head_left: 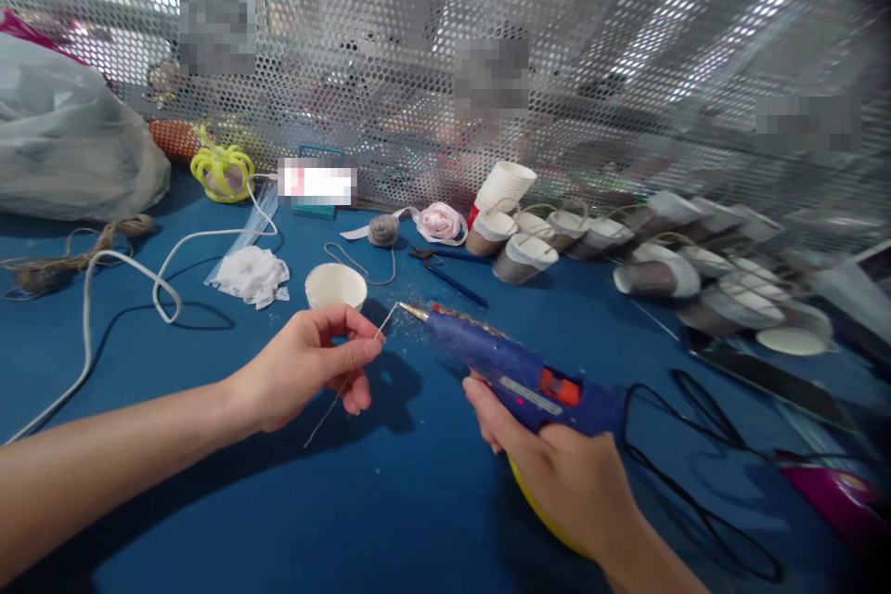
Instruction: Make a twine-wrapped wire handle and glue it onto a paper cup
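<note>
My left hand [320, 357] pinches a thin piece of twine [384, 320] between thumb and forefinger; its upper end points up to the right and its tail hangs below. My right hand [557, 464] is wrapped round the handle of a blue hot glue gun [487, 357] with an orange switch and a small red light. The metal nozzle is at the twine's upper end; whether they touch I cannot tell. Just behind my left hand stands a white paper cup [336, 286], partly hidden by the fingers.
Pliers [452, 278], a grey ball of string [383, 229] and a pink ribbon roll [441, 225] lie behind. Several handled cups [525, 260] stand at the right. White scraps [251, 277], a white cable [163, 283] and a yellow pumpkin-shaped object [223, 172] are left; a black cord [696, 473] is right.
</note>
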